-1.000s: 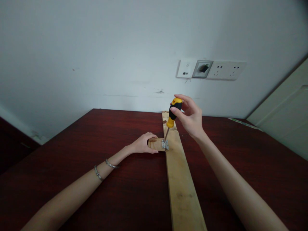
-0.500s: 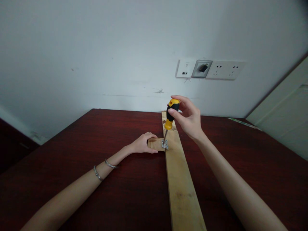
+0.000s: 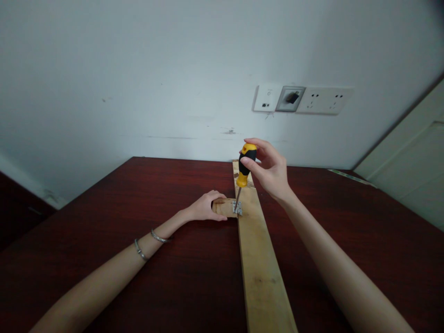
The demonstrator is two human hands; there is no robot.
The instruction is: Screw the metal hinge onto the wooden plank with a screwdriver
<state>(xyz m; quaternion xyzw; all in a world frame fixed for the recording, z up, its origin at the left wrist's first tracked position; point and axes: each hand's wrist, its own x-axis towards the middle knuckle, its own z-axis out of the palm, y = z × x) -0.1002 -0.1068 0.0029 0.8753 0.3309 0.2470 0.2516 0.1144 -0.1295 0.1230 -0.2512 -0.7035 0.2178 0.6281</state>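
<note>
There's room between the forearms (image 3: 114, 268), but the long board (image 3: 260, 259) (apparently reaching the wall (image 3: 173, 83)) blocks low crossing.

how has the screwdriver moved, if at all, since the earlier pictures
Yes, slightly: judged against the double wall socket, the screwdriver has shifted left, away from it, and a little lower in the view.

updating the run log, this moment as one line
left hand: grips block; right hand: holds screwdriver; tip: at hinge; board: beside block
</note>
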